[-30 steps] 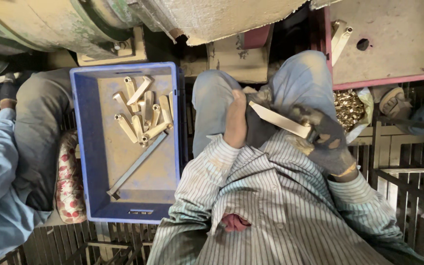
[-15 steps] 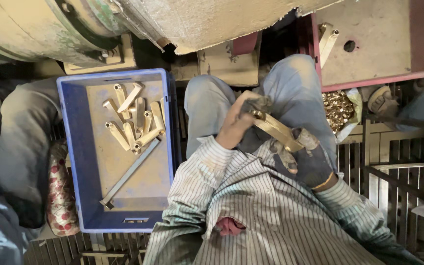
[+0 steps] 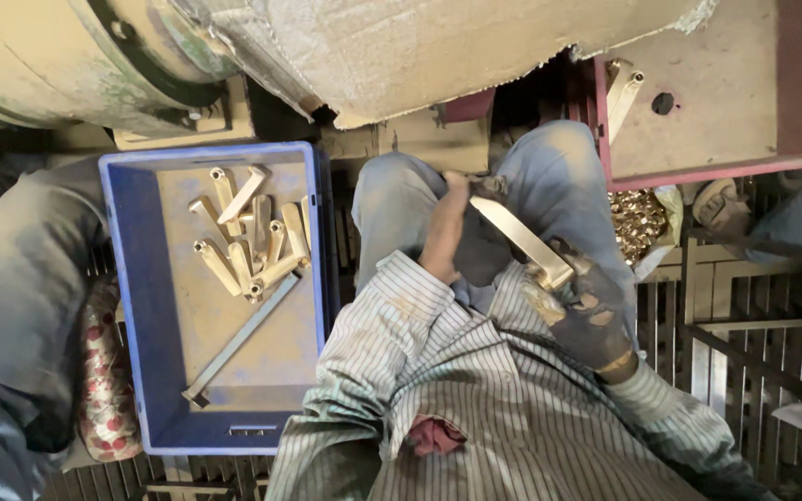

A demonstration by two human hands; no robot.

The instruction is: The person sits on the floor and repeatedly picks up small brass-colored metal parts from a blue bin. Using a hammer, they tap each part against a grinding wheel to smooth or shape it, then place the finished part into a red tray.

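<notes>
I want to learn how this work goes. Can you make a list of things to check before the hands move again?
1. Right hand grips brass bar: ok.
2. Left hand steadies the bar's far end: ok.
3. Right hand gloved: ok; left hand bare: not ok.
4. Blue crate within reach at the left: ok.
5. Room in crate beside brass pieces: ok.
6. Bar's edge smooth: cannot tell.

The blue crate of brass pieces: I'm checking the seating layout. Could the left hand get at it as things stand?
Probably yes. The blue crate sits open-topped beside the person's left knee, nothing covering it. The left hand would first have to let go of the brass bar.
</notes>
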